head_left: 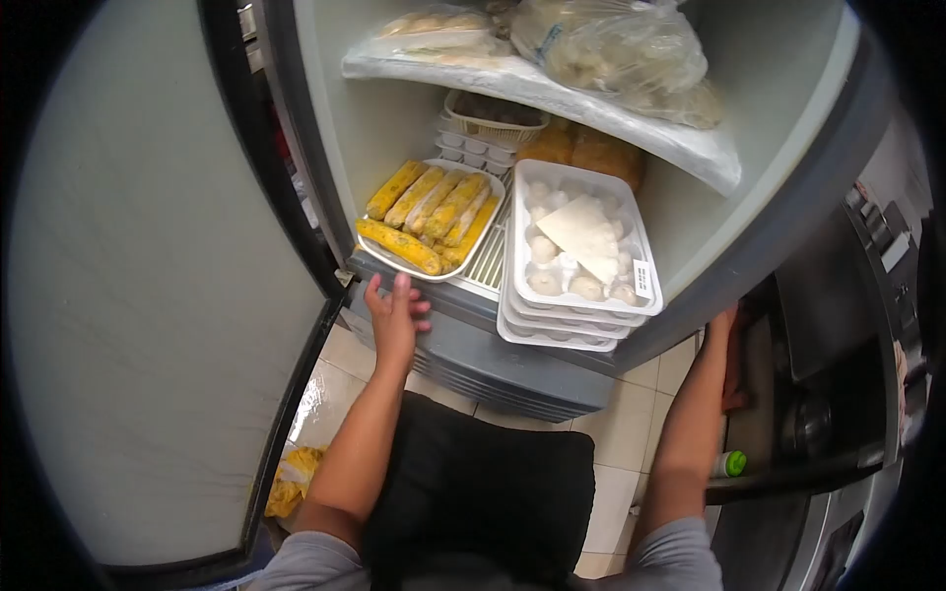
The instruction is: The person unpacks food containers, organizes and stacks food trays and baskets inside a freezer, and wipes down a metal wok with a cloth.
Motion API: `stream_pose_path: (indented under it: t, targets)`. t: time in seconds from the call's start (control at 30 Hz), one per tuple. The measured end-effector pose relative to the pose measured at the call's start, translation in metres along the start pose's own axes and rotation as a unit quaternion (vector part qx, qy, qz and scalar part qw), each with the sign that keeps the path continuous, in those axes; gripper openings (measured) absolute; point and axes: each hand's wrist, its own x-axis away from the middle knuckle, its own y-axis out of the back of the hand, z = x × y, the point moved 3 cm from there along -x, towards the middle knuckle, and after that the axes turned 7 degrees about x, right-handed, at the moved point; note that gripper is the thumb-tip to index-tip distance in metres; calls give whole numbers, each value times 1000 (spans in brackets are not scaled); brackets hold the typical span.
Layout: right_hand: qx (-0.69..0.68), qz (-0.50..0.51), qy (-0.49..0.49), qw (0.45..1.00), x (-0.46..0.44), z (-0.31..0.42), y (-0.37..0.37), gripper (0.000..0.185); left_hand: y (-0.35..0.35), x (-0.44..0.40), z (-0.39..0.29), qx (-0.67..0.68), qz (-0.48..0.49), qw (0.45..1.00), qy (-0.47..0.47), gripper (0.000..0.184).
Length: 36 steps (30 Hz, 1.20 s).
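My left hand (396,313) is open, its fingers apart, just below the front edge of a white tray (419,274). I cannot tell whether a fingertip touches the tray. Several yellow, speckled, roll-shaped pieces of food (434,209) lie in it. On the same fridge shelf, to the right, stands a stack of clear plastic trays (581,307) with round white pieces inside. A pale folded sheet (581,236) rests on the top tray. My right hand (726,323) is low beside the fridge's right side, its fingers mostly hidden.
The fridge door (148,295) stands open at the left. Filled plastic bags (616,49) lie on the upper shelf (552,94). Behind the trays is a basket (498,123) with dark contents. A dark counter unit (818,404) stands at the right, and a yellow bag (296,481) lies on the floor.
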Motion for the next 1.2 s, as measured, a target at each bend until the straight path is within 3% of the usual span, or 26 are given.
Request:
stream_pose_path:
  t: [0.03, 0.07, 0.1, 0.13, 0.23, 0.3, 0.37, 0.4, 0.53, 0.63, 0.77, 0.9, 1.0, 1.2]
  targets:
    - [107, 46, -68, 991, 31, 51, 39, 32, -4, -5, -3, -16, 1, 1000, 23, 83]
    - [-76, -61, -107, 990, 63, 40, 51, 30, -9, -11, -8, -32, 5, 999, 42, 86]
    - [-244, -146, -132, 950, 96, 43, 60, 27, -14, -15, -12, -48, 11, 997, 59, 89]
    - [-183, -179, -148, 955, 130, 63, 78, 24, -15, -20, -10, -54, 8, 997, 58, 90]
    - [-273, -77, -185, 941, 200, 110, 93, 18, -17, -14, -14, -38, -6, 996, 75, 90]
    - [-338, -53, -206, 917, 220, 131, 100, 18, -12, -12, -10, -3, -40, 996, 74, 78]
    - [-358, -33, -160, 920, 220, 152, 116, 16, -9, -16, -3, 42, -51, 992, 105, 70]
    - [-367, -24, -133, 920, 216, 160, 127, 15, -7, -22, -4, 58, -44, 995, 69, 50]
    - [-395, -53, -97, 912, 187, 177, 173, 14, -7, -49, -17, 36, -7, 997, 70, 28]
    - [-441, -78, -58, 892, 166, 190, 197, 15, 0, -51, -16, 17, -29, 998, 59, 26]
    - [-468, -51, -37, 882, 158, 203, 199, 15, -5, -39, -25, -25, -110, 992, 58, 34]
    - [-483, -28, -39, 875, 171, 216, 191, 15, 22, -38, 3, 112, 105, 970, 189, 55]
    - [-506, 0, -78, 859, 176, 219, 183, 15, 34, 5, 8, 192, 114, 966, 128, 66]
    - [-471, 38, -81, 878, 196, 217, 161, 13, 54, 74, -19, 249, 107, 960, 61, 66]
